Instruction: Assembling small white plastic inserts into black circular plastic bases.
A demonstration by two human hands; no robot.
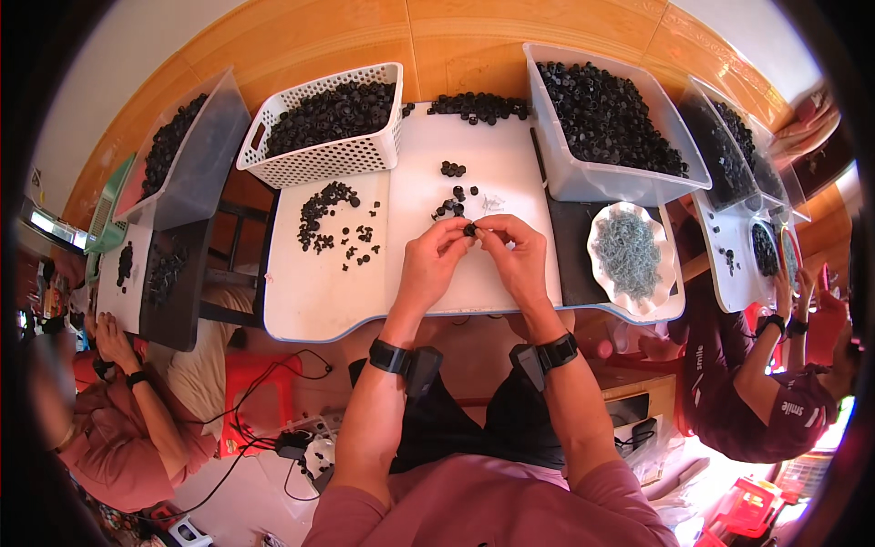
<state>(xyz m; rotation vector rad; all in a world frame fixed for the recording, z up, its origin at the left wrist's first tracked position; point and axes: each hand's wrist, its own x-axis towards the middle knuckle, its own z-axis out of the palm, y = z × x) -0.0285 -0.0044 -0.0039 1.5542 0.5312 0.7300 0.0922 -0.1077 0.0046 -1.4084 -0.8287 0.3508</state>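
Both my hands meet over the front middle of the white table (401,292). Between the fingertips of my left hand (436,260) and my right hand (516,255) is a small round black plastic part (469,230), pinched from both sides. Just beyond my fingers lies a little cluster of black parts (450,204), with a few thin metal screws (493,202) to its right. Farther back sits another small group of black caps (453,169). To the left, many small black pieces (324,210) are scattered over the tabletop.
A white perforated basket (319,164) and a clear plastic bin (629,187), both full of black parts, stand at the back. A scalloped white dish (673,264) holds screws at right. Co-workers sit on either side: one sleeve (118,456) left, one sleeve (784,410) right.
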